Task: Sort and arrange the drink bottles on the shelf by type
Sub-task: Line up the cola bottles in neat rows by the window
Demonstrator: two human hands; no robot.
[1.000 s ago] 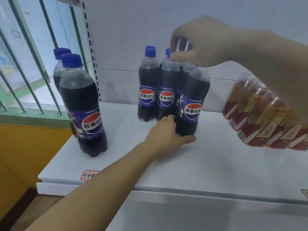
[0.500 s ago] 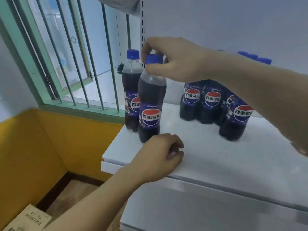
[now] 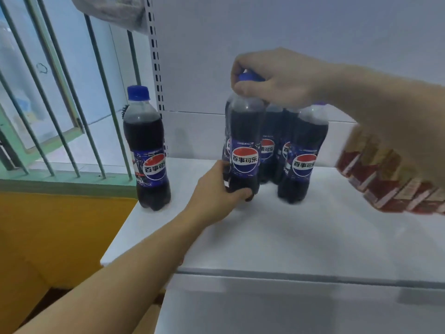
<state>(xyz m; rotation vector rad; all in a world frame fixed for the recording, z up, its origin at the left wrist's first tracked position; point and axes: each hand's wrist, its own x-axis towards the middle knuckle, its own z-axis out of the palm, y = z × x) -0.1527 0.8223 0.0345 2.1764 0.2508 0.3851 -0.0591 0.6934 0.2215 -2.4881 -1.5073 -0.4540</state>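
Observation:
A cola bottle (image 3: 244,145) with a blue cap stands upright at the front left of a cluster of several cola bottles (image 3: 302,150) on the white shelf (image 3: 277,232). My right hand (image 3: 277,77) grips its cap from above. My left hand (image 3: 216,194) curls round its base. A lone cola bottle (image 3: 149,150) stands apart at the shelf's left end. A row of amber tea bottles with red labels (image 3: 390,186) stands at the right, partly hidden by my right forearm.
The shelf's white back panel (image 3: 265,32) has a slotted upright (image 3: 154,56) at its left. Beyond the left edge are a barred window (image 3: 60,92) with a green frame and a yellow wall (image 3: 48,237). The shelf's front part is bare.
My right hand has carried one cola bottle by its cap from the left end to the cluster. My left hand came off the shelf edge and now holds that bottle's base.

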